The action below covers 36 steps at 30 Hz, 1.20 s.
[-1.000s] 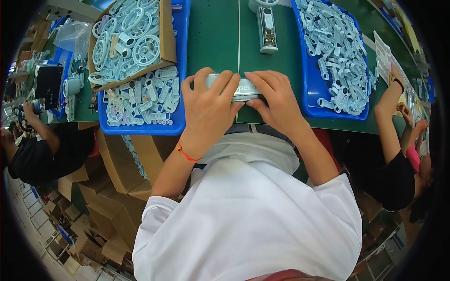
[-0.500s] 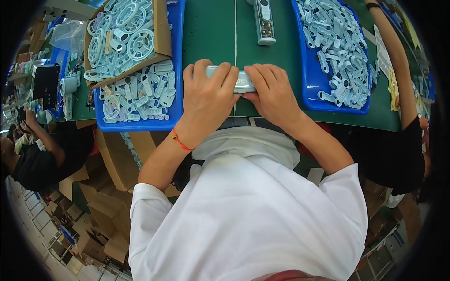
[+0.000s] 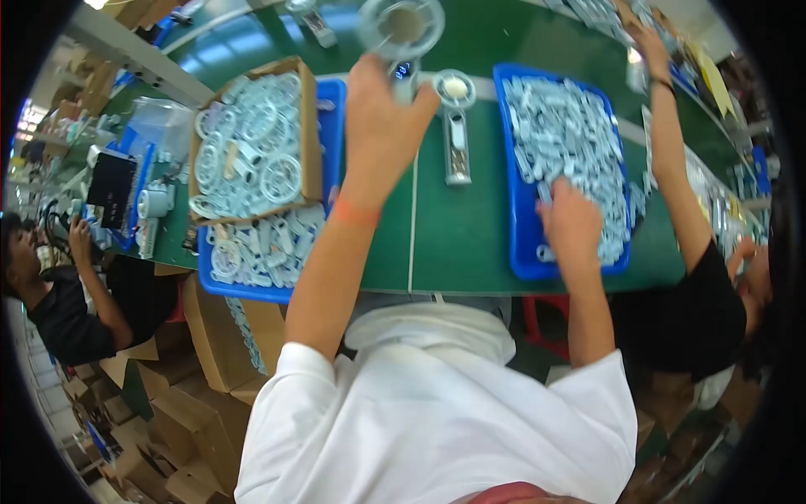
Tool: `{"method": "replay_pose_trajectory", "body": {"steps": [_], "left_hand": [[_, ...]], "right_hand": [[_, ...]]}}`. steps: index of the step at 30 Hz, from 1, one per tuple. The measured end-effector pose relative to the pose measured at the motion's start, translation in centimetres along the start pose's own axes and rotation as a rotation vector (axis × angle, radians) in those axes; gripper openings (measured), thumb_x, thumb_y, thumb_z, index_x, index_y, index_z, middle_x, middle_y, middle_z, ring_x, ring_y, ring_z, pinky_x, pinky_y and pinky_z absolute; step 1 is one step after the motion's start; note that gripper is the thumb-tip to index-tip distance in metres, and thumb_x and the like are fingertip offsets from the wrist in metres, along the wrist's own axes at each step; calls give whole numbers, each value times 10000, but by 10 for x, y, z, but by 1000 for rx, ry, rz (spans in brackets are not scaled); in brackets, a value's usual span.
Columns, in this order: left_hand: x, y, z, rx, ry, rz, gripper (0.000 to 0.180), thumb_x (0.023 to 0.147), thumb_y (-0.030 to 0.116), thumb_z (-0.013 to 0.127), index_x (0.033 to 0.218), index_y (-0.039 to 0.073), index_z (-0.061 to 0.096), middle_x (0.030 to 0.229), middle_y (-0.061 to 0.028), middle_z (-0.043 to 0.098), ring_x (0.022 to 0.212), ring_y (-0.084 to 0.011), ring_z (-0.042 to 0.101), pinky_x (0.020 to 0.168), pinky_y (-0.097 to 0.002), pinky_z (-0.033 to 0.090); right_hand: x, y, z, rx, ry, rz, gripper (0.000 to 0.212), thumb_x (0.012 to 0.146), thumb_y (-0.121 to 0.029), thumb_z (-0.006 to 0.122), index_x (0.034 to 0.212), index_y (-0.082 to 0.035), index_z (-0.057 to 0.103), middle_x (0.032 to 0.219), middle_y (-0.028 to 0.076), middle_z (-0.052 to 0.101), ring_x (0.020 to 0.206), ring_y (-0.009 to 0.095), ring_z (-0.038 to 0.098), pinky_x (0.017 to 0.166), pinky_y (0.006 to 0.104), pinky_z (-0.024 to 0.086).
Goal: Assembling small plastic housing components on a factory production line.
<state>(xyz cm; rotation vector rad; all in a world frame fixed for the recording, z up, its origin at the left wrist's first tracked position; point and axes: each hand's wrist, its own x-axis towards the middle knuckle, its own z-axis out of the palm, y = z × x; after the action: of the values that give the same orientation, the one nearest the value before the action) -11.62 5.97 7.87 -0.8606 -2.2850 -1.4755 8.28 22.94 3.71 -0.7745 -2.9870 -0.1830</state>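
Your left hand (image 3: 376, 126) at round-headed device (image 3: 404, 70), right hand (image 3: 575, 223) at pale parts (image 3: 561, 126); can't tell either grip's closure.

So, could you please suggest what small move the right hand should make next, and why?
Probably close the right hand on one of the pale-blue pieces in the right-side blue tray: it appears to reach them, and the nearest ring-headed device, on the green table, seems to have exposed inner parts.

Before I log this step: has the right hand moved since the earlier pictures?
Yes: the right hand has moved right, judged against the blue tray on that side, from left of it to over it.
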Motion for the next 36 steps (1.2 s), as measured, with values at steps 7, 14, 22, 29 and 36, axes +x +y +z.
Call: {"method": "replay_pose_trajectory", "body": {"steps": [7, 14, 22, 29, 36], "left_hand": [[150, -109, 103, 524, -405, -448, 514, 676, 391, 644, 1059, 47, 620, 1101, -215, 578, 1077, -356, 521, 919, -440, 412], [206, -163, 70, 770, 340, -684, 921, 609, 663, 646, 1206, -9, 448, 1251, -149, 422, 1176, -294, 391, 945, -486, 310], [196, -193, 50, 275, 286, -846, 552, 714, 249, 641, 1160, -8, 444, 1141, -221, 521, 1069, -330, 514, 941, -448, 366], [173, -19, -34, -1004, 676, 66, 372, 775, 92, 623, 1074, 29, 411, 1014, -109, 518, 790, -192, 582, 648, -329, 499], [-105, 11, -62, -872, -17, -277, 547, 738, 25, 705, 1199, 33, 411, 955, -64, 571, 830, -150, 562, 752, -284, 472]], "right_hand": [[-4, -11, -19, 559, -47, -101, 235, 732, -2, 597, 953, -76, 569, 886, 128, 551, 666, 257, 594, 567, 356, 475], [-17, -45, -18, 1245, -115, -368, 180, 684, -1, 681, 832, -33, 582, 876, 102, 581, 751, 247, 601, 657, 325, 488], [-32, -82, -11, 376, 74, -688, 282, 657, -101, 551, 919, -5, 592, 777, 72, 523, 707, 198, 524, 553, 292, 418], [-40, -74, -9, 259, 28, -682, 303, 636, -51, 574, 931, 18, 571, 770, 93, 494, 706, 207, 521, 558, 285, 445], [-27, -61, -11, 793, 60, -571, 281, 657, -12, 657, 937, -2, 634, 797, 114, 632, 721, 259, 604, 605, 308, 481]]}}
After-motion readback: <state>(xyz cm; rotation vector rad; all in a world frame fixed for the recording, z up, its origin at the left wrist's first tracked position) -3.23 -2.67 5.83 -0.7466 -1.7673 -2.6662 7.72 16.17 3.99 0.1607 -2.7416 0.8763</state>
